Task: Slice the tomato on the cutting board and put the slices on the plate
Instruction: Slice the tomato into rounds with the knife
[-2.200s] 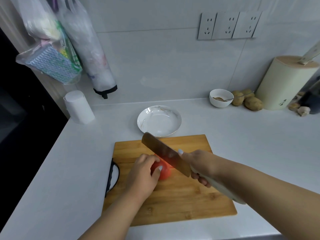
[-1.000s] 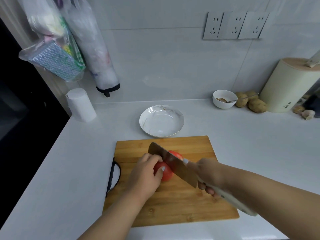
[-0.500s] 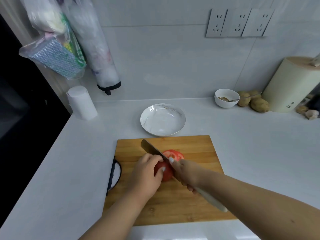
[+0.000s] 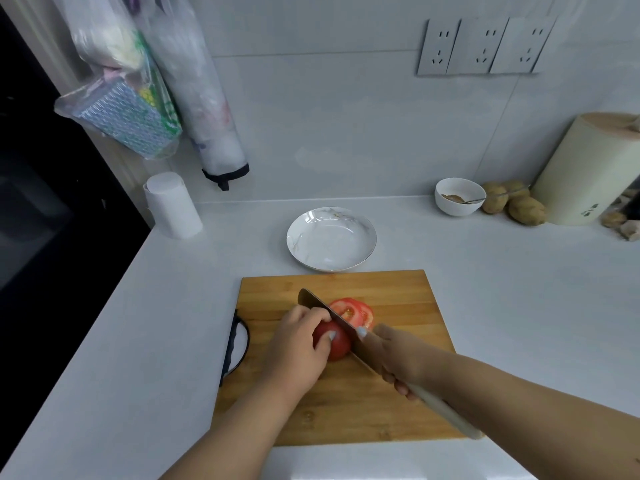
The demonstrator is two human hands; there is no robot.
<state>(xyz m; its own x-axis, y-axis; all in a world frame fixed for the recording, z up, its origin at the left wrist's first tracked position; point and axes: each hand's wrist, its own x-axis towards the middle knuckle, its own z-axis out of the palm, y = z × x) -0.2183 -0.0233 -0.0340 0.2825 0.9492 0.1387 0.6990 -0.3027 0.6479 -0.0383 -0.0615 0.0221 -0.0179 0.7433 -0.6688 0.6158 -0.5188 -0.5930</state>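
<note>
Tomato mid-board looks soft and slippery, so left hand clamps its uncut side while right hand grips the knife, slices flopped toward the far edge.

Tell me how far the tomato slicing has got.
Done: cut slices lie on the cutting board beyond the knife. In hand: the left hand steadies the rest of the tomato while the right hand presses the blade into it. Left: more cuts, then plating; the plate holds nothing.
</note>
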